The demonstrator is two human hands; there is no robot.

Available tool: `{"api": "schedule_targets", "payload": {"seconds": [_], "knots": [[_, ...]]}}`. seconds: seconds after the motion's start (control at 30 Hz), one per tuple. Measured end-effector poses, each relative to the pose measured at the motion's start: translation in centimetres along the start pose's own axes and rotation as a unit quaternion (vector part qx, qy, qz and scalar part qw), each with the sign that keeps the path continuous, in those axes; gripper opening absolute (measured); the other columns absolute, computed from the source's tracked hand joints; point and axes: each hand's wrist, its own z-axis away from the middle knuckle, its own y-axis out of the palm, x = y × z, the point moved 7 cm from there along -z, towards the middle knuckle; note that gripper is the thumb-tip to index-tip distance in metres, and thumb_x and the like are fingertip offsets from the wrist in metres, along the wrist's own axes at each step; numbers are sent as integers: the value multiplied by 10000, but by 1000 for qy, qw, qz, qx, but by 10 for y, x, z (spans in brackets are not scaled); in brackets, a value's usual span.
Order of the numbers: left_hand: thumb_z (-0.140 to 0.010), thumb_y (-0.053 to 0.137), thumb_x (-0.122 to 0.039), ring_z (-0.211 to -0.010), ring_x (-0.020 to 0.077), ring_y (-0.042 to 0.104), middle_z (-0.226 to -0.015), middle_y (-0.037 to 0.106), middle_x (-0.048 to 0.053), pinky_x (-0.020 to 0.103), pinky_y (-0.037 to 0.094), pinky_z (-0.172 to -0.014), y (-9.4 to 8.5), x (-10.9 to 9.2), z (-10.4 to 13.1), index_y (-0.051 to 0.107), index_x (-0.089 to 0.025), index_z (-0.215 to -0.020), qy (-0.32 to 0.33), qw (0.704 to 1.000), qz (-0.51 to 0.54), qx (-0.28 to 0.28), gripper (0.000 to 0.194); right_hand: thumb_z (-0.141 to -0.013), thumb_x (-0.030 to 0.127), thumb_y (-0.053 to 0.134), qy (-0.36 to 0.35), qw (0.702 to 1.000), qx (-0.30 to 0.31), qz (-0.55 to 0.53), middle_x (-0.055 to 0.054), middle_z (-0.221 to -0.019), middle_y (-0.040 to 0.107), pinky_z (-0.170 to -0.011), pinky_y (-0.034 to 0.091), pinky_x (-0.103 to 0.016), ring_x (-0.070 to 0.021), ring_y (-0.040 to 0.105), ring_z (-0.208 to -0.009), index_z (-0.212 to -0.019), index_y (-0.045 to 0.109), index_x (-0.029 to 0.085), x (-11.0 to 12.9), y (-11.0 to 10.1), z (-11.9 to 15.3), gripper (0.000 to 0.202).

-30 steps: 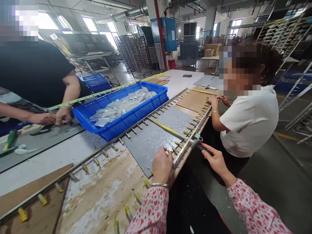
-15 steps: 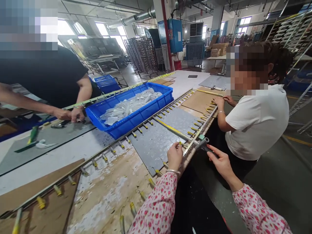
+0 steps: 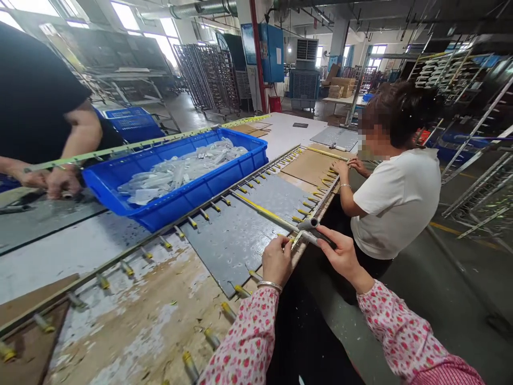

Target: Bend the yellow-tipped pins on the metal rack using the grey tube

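My left hand point(image 3: 276, 259) is closed at the near rail of a long metal frame, its thumb and fingertips pinching a small yellow-based wire hook point(image 3: 292, 241). In my right hand point(image 3: 342, 259) is a grey metal tube tool point(image 3: 309, 224) with a round open end. The tool's head lies over the rail just beyond my left fingertips, where a yellow crossbar point(image 3: 266, 212) meets the rail. More yellow-and-grey pegs with thin wire hooks point(image 3: 241, 291) line both long sides of the frame. My left palm hides part of the rail.
A blue crate point(image 3: 200, 190) full of clear plastic pieces stands beyond the frame. Grey board point(image 3: 224, 251) and worn brown board lie beneath the frame. A co-worker in white point(image 3: 396, 203) works at the frame on the right. Another in black point(image 3: 36, 91) works at the far left.
My right hand has brought the tube tool left, closer to my left hand and over the rail. My left hand stays at the hook. The view has swung right.
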Motion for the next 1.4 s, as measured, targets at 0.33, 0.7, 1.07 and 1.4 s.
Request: {"api": "schedule_targets", "payload": {"seconds": [0.33, 0.7, 1.07, 1.4], "knots": [[-878, 583, -187, -817, 175, 594, -871, 669, 36, 278, 410, -763, 4, 4, 0, 651, -192, -859, 13, 1000, -16, -3, 70, -967, 296, 538, -59, 997, 41, 40, -72, -1096, 727, -841, 554, -305, -203, 700, -929, -1288, 632, 235, 19, 7, -16, 340], [-866, 581, -175, -845, 186, 588, -858, 642, 41, 293, 427, -797, 2, 2, 1, 661, -193, -837, 31, 999, 6, -15, 87, -969, 310, 519, -27, 996, 56, 66, -66, -1154, 713, -886, 549, -321, -219, 690, -1000, -1314, 619, 251, 17, 10, -15, 364], [-863, 567, -165, -839, 189, 586, -851, 627, 40, 297, 426, -795, -2, 1, 5, 644, -187, -838, 41, 998, 18, -46, 83, -968, 303, 525, -21, 996, 43, 80, -71, -1160, 712, -855, 548, -306, -219, 694, -984, -1303, 631, 247, 14, 4, -16, 356], [-860, 571, -159, -838, 194, 590, -851, 630, 42, 300, 435, -788, -1, 1, 5, 641, -193, -839, 37, 998, 1, -42, 81, -969, 321, 519, -11, 995, 49, 85, -73, -1116, 724, -829, 554, -318, -215, 699, -927, -1294, 636, 242, 14, 2, -15, 354]]}}
